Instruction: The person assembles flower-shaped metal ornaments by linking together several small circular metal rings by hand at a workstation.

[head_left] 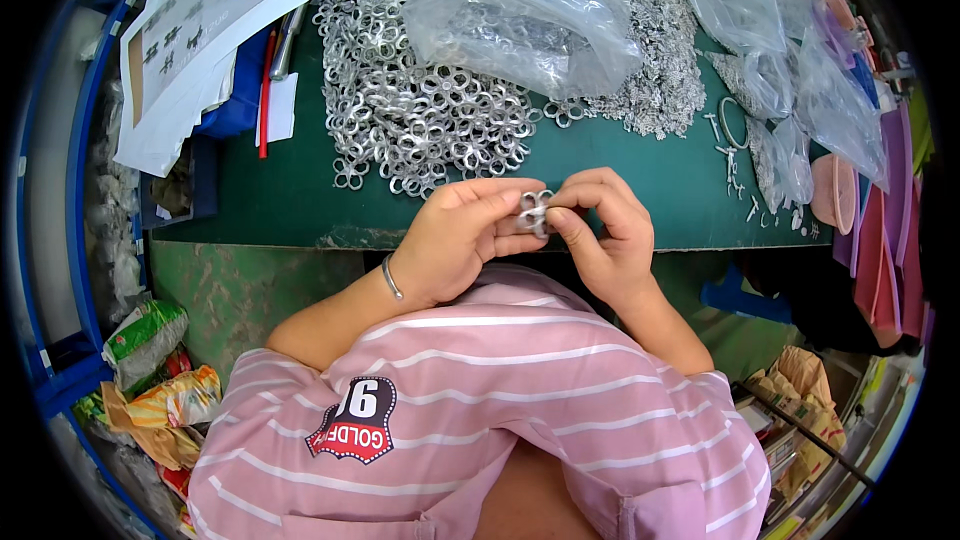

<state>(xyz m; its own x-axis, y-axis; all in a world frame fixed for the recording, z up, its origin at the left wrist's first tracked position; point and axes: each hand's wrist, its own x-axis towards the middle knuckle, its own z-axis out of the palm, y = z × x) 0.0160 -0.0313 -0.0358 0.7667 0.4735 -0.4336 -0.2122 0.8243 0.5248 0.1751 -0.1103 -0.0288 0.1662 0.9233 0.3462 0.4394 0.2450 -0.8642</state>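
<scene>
One small silver-grey metal piece, made of rounded open loops joined together, is between the left hand and the right hand, above the near edge of the table. The left thumb and fingers are closed on its left side; the right thumb and forefinger are bent and nearly meet, pinching its right edge. On the left wrist sits a smooth metal bracelet.

Just beyond the fingers, many similar looped pieces make a loose, shiny heap on the dull green surface. Behind and partly over it lies a wrinkled, transparent plastic bag. To the right of this bag is a pile of finer metal parts, rough like gravel. At far left are a thin red pencil and flat paper sheets.
</scene>
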